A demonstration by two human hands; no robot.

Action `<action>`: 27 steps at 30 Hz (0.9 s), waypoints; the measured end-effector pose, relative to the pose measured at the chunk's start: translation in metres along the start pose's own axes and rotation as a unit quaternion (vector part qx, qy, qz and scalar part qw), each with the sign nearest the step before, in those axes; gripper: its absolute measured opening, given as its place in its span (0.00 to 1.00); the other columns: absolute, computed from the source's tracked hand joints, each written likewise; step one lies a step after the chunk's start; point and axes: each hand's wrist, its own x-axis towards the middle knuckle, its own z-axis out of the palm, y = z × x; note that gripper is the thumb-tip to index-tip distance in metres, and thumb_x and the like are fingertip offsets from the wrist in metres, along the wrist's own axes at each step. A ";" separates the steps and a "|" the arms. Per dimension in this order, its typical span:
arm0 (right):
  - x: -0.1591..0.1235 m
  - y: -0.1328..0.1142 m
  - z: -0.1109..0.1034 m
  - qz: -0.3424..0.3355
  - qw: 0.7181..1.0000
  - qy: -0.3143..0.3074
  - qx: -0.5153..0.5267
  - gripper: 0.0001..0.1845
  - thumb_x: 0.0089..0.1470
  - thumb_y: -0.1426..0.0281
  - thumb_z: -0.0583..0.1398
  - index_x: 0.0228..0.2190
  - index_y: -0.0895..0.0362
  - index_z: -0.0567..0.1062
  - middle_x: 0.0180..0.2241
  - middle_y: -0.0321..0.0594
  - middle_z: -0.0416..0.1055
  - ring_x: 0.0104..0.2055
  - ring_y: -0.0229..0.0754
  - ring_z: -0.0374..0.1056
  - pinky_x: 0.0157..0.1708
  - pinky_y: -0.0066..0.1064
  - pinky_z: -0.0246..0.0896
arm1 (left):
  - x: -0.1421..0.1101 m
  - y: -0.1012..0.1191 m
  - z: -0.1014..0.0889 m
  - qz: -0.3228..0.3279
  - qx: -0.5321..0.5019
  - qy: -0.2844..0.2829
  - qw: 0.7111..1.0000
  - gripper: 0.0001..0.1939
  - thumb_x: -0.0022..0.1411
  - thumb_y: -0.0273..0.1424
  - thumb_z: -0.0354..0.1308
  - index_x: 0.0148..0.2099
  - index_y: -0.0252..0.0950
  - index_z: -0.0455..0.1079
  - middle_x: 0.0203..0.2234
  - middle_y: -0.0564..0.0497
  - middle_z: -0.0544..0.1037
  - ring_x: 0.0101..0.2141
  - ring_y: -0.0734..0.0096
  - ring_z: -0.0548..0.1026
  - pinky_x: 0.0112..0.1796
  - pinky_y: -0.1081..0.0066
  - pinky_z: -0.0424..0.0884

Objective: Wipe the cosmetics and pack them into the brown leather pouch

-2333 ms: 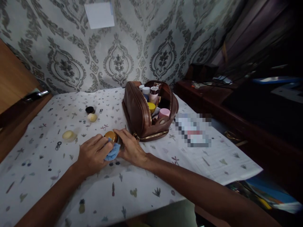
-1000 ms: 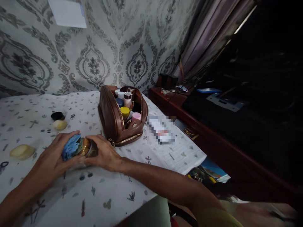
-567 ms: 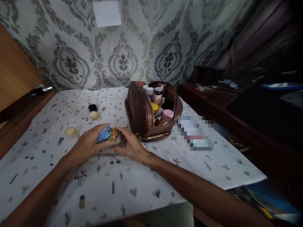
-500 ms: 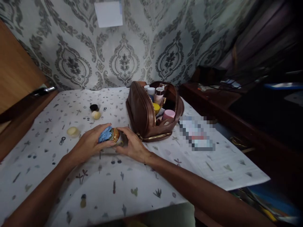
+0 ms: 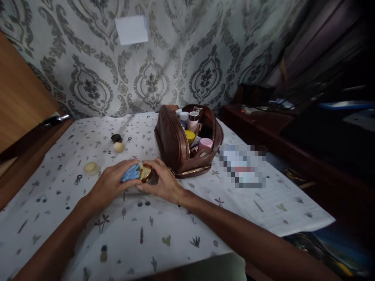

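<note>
My left hand (image 5: 109,182) is closed around a crumpled-looking blue cloth (image 5: 130,173). Pressed against the cloth is a small round container with a shiny gold rim (image 5: 145,173), gripped by my right hand (image 5: 165,182); fingers hide much of its body. Both hands are close together above the patterned tablecloth (image 5: 164,218). Just beyond the right hand stands a brown cosmetic bag (image 5: 172,142), unzipped, with several bottles and jars inside, among them a pink-lidded jar (image 5: 205,143) and a yellow lid (image 5: 190,136).
Left of the bag lie a black round cap (image 5: 116,138), a small cream-coloured round piece (image 5: 118,147) and a pale yellow round container (image 5: 91,168). A blurred-out flat object (image 5: 243,166) lies on the right. Wooden furniture (image 5: 26,93) borders the left side.
The gold-rimmed container has turned in the right hand, so more of its gold part faces me. The blue cloth stays in the left hand. The view has tilted slightly upward.
</note>
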 end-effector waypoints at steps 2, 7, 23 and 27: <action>0.000 -0.001 -0.002 -0.003 1.000 0.002 -0.001 0.36 0.46 0.60 0.73 0.54 0.54 0.71 0.44 0.40 0.66 0.49 0.46 0.68 0.50 0.40 0.65 | 0.000 -0.001 0.003 0.003 0.000 0.014 1.000 0.31 0.64 0.56 0.55 0.59 0.41 0.71 0.50 0.44 0.81 0.47 0.55 0.80 0.47 0.59 0.77; 0.001 -0.002 -0.003 0.001 1.000 0.025 0.018 0.33 0.42 0.61 0.75 0.48 0.54 0.72 0.44 0.39 0.70 0.48 0.45 0.69 0.50 0.37 0.64 | -0.001 0.000 0.009 -0.004 -0.009 0.029 1.000 0.29 0.65 0.54 0.55 0.59 0.40 0.70 0.50 0.44 0.80 0.47 0.54 0.80 0.46 0.61 0.77; -0.004 -0.008 -0.003 0.038 0.999 0.008 0.033 0.30 0.46 0.54 0.72 0.48 0.54 0.74 0.38 0.35 0.65 0.42 0.42 0.66 0.45 0.36 0.64 | 0.001 -0.005 0.011 0.008 -0.032 0.037 0.999 0.22 0.67 0.45 0.55 0.57 0.40 0.72 0.49 0.48 0.82 0.46 0.62 0.82 0.45 0.72 0.77; -0.007 -0.007 0.000 0.002 0.997 0.038 0.061 0.28 0.48 0.55 0.71 0.47 0.54 0.72 0.38 0.36 0.65 0.42 0.42 0.66 0.45 0.35 0.64 | 0.003 -0.011 0.011 -0.039 -0.053 0.035 0.997 0.23 0.66 0.48 0.54 0.55 0.41 0.74 0.48 0.49 0.82 0.47 0.60 0.81 0.46 0.71 0.78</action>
